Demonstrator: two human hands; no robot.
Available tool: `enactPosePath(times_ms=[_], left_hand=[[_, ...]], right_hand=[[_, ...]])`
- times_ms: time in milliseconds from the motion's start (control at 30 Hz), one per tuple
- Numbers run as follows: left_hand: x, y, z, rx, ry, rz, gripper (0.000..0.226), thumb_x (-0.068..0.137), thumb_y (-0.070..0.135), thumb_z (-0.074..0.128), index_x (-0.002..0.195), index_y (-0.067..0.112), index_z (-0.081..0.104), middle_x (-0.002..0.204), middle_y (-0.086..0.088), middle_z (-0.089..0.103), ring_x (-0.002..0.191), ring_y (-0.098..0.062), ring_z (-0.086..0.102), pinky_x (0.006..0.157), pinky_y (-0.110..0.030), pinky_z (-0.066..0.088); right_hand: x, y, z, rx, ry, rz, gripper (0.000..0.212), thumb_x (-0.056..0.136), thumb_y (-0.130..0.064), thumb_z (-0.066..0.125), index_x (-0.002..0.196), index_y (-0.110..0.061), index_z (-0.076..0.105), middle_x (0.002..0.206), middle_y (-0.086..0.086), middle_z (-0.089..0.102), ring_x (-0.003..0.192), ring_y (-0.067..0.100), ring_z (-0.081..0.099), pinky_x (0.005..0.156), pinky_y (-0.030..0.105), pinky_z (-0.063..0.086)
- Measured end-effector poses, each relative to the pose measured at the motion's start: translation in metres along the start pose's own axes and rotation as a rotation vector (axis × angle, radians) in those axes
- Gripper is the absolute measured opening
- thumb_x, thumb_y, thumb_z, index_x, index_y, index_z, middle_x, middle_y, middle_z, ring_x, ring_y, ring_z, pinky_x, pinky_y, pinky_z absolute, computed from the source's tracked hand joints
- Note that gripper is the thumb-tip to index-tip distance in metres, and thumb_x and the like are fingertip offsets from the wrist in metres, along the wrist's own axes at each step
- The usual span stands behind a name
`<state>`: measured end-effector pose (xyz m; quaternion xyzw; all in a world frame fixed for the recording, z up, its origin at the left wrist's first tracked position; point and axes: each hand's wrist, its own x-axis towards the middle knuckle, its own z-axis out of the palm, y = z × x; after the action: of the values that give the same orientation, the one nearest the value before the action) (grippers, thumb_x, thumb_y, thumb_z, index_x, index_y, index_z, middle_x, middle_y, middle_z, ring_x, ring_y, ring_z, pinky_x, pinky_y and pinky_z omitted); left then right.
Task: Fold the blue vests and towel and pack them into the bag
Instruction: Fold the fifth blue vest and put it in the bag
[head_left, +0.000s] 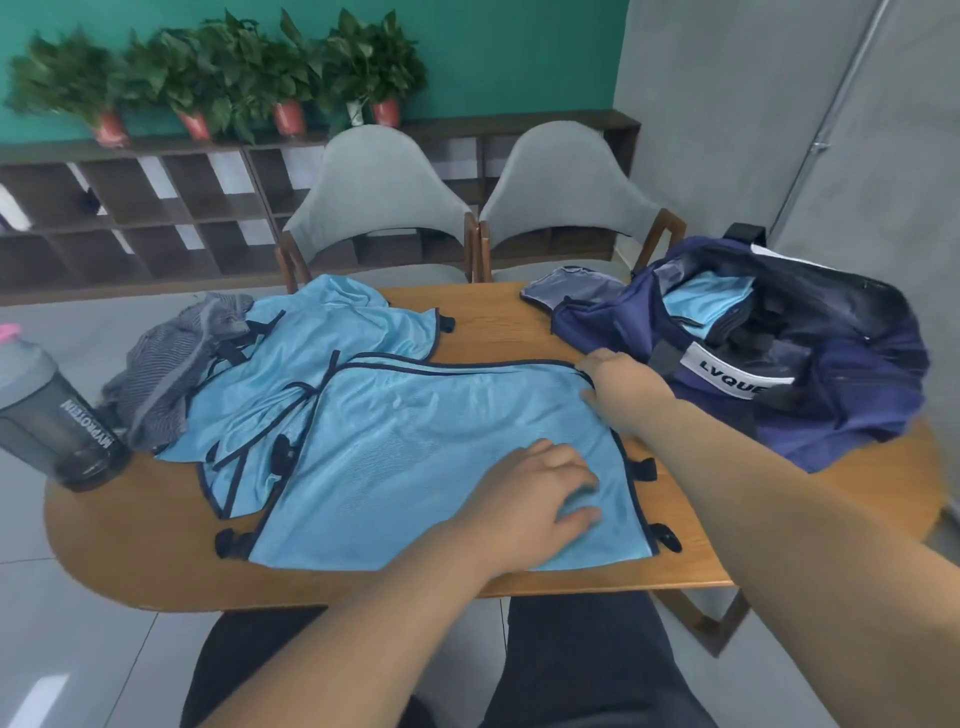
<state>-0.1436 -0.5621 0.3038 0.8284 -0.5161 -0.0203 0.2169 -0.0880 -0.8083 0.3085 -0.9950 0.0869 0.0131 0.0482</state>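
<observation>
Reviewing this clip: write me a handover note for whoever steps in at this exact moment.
Left hand lies flat on the near vest; right hand is at its far right corner, grip unclear.
One folded vest is already in the open bag.
Left to do: fold the near vest, the crumpled vest behind it and the striped towel, then pack all three.

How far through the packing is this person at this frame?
Done: one folded blue piece lies in the open navy bag. In hand: a vest is spread flat, left hand resting on it, right hand at its far right corner. Left: fold this one, the crumpled vest behind it and the grey striped towel, then pack them.
</observation>
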Motion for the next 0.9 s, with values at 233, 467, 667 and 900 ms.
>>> enactPosePath(times_ms=[233,467,667,900], left_hand=[[0.009,0.037,0.031,0.165,-0.053,0.092,0.060,0.098,0.066,0.052,0.136,0.022,0.065,0.120,0.003,0.060,0.111,-0.021,0.051,0.091,-0.041,0.049],[0.004,0.064,0.046,0.560,-0.056,0.172,0.037,0.090,0.038,0.063,0.125,0.030,0.059,0.099,-0.003,0.055,0.078,-0.024,0.054,0.052,-0.032,0.039],[0.002,0.080,0.052,0.598,-0.020,0.109,0.042,0.068,0.016,0.062,0.106,0.034,0.067,0.078,0.003,0.053,0.064,-0.020,0.050,0.049,-0.031,0.032],[-0.005,0.077,0.031,-0.006,0.302,-0.017,0.034,0.099,0.017,0.058,0.131,0.027,0.057,0.101,0.005,0.055,0.084,-0.015,0.056,0.069,-0.035,0.049]], right_hand=[[0.001,0.007,0.010,0.106,0.041,0.069,0.045,0.105,-0.028,0.055,0.147,-0.012,0.049,0.142,0.015,0.049,0.125,0.036,0.052,0.099,0.043,0.049],[0.004,0.010,0.012,0.247,0.051,0.173,0.048,0.104,-0.041,0.059,0.141,-0.009,0.056,0.135,0.015,0.050,0.115,0.035,0.060,0.096,0.042,0.051],[-0.001,0.001,0.017,0.347,0.107,0.255,0.039,0.100,-0.030,0.067,0.132,-0.012,0.054,0.132,0.013,0.046,0.103,0.035,0.062,0.090,0.040,0.051],[-0.009,0.002,-0.023,0.581,0.226,0.313,0.026,0.088,-0.021,0.075,0.105,-0.018,0.055,0.098,0.004,0.067,0.094,0.028,0.062,0.077,0.034,0.048]])
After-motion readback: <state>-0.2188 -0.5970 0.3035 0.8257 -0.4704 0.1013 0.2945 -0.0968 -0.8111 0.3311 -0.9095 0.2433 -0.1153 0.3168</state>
